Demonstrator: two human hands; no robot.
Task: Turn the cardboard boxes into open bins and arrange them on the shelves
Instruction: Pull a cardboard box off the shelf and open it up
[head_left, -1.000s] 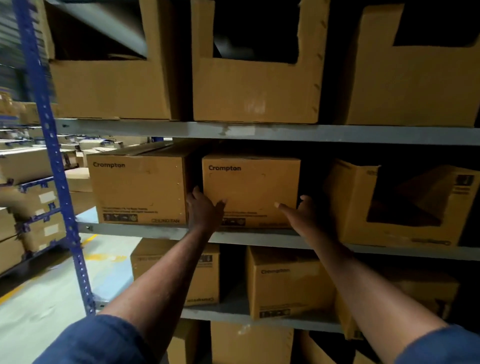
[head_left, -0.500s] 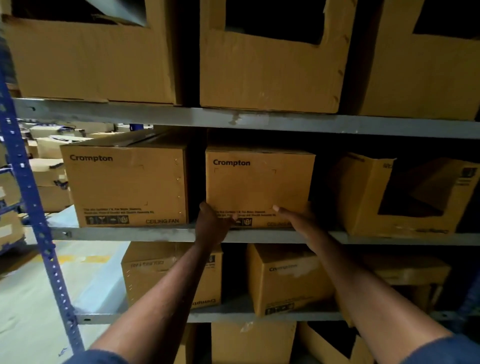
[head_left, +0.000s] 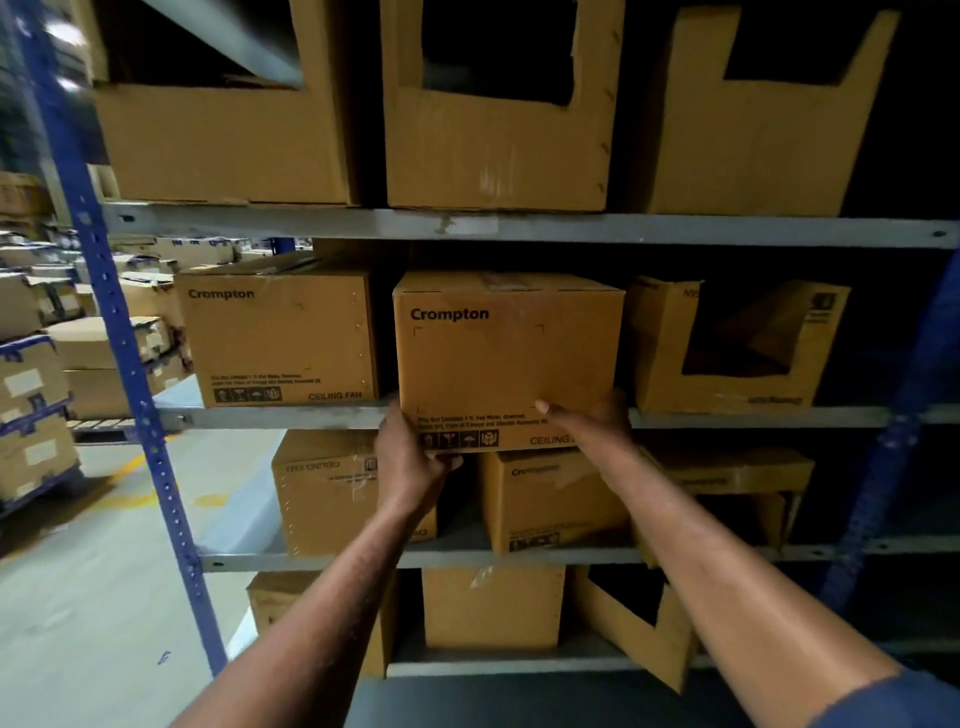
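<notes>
While both hands hold it, the closed box (head_left: 506, 358) hangs out past the front lip of the middle shelf (head_left: 291, 417), its lower edge in front of and below that lip. "Crompton" is printed at its upper left; along the bottom run a row of handling symbols and the word "CEILING", cut off by the right hand (head_left: 592, 423). The fine print above is too small to read. The left hand (head_left: 410, 457) grips the lower left corner, fingers curled under the bottom edge. The right hand clasps the lower right corner, one digit lying across the front face.

Just to the left stands a neighbouring box (head_left: 280, 338) marked "Crompton" and "CEILING FAN". To the right sits an open bin (head_left: 670, 353) with its front cut away. Three more cut bins (head_left: 493, 150) stand on the upper shelf (head_left: 675, 228), and further cartons (head_left: 545, 499) fill the shelves below.

Half a second ago the box sat back on the shelf, level with its neighbour; now it is drawn forward and looms larger, and the left fingers have hooked beneath it.
</notes>
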